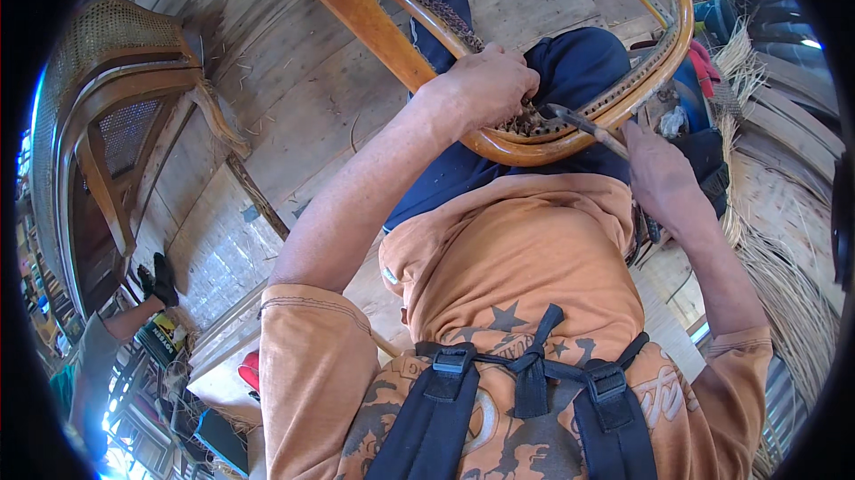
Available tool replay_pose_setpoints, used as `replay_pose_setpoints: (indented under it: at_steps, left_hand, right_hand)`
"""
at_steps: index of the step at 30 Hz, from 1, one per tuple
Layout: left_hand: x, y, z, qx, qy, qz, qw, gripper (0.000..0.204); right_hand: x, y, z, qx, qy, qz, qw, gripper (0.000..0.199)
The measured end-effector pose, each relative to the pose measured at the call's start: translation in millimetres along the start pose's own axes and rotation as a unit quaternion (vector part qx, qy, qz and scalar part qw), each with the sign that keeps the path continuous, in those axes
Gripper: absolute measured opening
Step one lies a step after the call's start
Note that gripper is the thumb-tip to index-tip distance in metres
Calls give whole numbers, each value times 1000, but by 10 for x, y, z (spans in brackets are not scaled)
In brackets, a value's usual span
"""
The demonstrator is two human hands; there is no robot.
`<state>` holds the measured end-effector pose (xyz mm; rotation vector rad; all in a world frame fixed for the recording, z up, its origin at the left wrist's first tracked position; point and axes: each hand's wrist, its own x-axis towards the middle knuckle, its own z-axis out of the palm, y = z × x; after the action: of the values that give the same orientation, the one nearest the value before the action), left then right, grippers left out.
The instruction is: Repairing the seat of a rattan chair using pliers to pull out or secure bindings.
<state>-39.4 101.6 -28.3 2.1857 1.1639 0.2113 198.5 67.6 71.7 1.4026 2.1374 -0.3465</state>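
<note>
Clasping tool point(583, 125), right hand point(661, 173) closed; left hand point(488, 88) curled at wooden frame point(518, 153), hold unclear.

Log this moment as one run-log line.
left hand: at glossy orange-brown curved wooden frame | right hand: gripping wooden-handled metal tool, tip near left hand | leftward: brown wooden chair with woven cane

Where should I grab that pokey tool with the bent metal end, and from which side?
Probably by its wooden handle, coming from the person's right. The bent metal end points left, over the curved wooden frame, while the straight handle slants out to the right, where the right hand grips it.
</note>
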Motion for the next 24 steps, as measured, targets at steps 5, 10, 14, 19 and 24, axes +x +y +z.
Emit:
replay_pose_setpoints:
  at_steps: [5,10,14,19,24]
  left_hand:
    - [45,-22,86,-39,79,33,996,16]
    - [30,13,46,-47,49,4,998,16]
    - [13,27,56,-46,67,3,997,16]
    - [13,33,45,-31,68,16,997,16]
    - [56,37,53,-11,38,-6,999,16]
  right_hand:
    - [170,42,130,-33,93,-19,995,39]
    - [267,-17,153,-92,98,-37,990,42]
    - [284,-43,129,-96,99,-52,989,40]
    - [293,-116,183,-134,159,-64,976,34]
    - [304,-90,74,-147,117,-92,978,33]
